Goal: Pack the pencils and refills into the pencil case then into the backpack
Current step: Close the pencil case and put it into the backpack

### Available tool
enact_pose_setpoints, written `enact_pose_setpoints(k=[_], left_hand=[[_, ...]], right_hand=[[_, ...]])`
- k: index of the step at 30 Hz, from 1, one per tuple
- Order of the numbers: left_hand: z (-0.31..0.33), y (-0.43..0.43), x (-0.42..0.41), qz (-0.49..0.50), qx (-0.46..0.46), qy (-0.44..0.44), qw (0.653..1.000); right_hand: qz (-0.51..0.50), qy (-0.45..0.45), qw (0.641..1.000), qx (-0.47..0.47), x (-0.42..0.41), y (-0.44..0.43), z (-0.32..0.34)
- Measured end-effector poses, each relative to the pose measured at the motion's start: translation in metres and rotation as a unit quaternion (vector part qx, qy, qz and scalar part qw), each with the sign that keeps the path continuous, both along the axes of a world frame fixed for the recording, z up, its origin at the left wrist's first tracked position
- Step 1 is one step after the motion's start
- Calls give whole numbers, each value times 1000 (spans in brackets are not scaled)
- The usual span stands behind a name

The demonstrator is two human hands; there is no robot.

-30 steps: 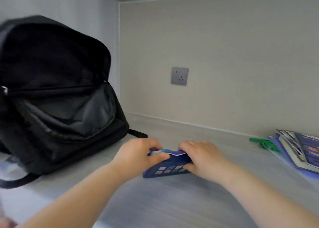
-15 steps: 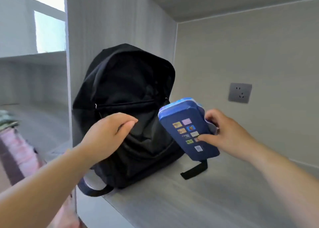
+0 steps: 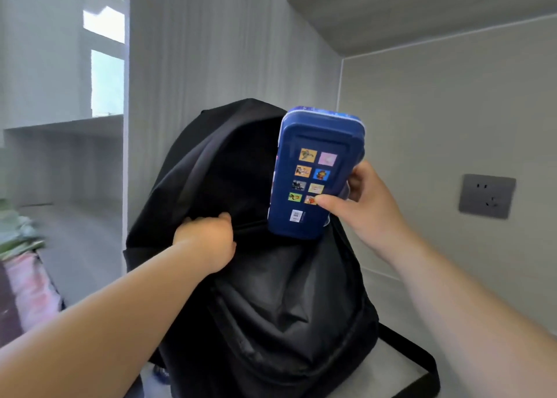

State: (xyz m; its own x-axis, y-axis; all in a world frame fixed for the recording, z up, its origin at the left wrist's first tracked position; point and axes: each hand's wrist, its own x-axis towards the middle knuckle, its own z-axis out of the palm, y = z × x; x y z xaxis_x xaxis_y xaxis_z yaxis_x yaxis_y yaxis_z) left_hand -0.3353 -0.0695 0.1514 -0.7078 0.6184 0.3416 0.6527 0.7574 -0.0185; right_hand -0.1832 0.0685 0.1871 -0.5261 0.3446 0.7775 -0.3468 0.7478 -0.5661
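A black backpack (image 3: 271, 301) stands upright on the grey desk, filling the middle of the head view. My left hand (image 3: 208, 238) grips the fabric at the backpack's upper zipper line. My right hand (image 3: 370, 207) holds a blue hard pencil case (image 3: 313, 174) upright, its underside with several small picture stickers facing me. The case's lower end hovers at the backpack's top opening, just right of my left hand. The case is closed; no pencils or refills show.
A grey wall socket (image 3: 486, 196) sits on the back wall at the right. A vertical cabinet panel (image 3: 211, 51) rises behind the backpack, with a shelf (image 3: 422, 8) overhead. A backpack strap (image 3: 419, 358) trails on the desk (image 3: 388, 370) at lower right. Blurred colourful items (image 3: 21, 247) lie at far left.
My right hand lifted the pencil case off the desk and carried it up to the backpack's top. My left hand let go of the case and took hold of the backpack's fabric.
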Motion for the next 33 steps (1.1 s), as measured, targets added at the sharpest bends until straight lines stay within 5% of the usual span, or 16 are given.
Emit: enact_pose_setpoints(k=[8,11,15,23,29,33], left_hand=[[-22,-21,2,-111,122,135,977],[-27,-29,4,-160,132,222,953],[-28,-33,8,-154,147,215,953],[-33,-32,2,-119,181,178,960],[-35,-36,-3,-146,181,155,960],[-36,-39,-11,-166,241,104,950]], right_hand=[[34,59,998,2,-29,1,-4],[23,10,999,45,-33,-1,-3],[-49,-84,979,180,-40,-4,-2],[-198,-308,833,415,-62,2,25],[-226,-443,732,465,-103,-24,27],[-218,-490,705,463,-124,-28,16]])
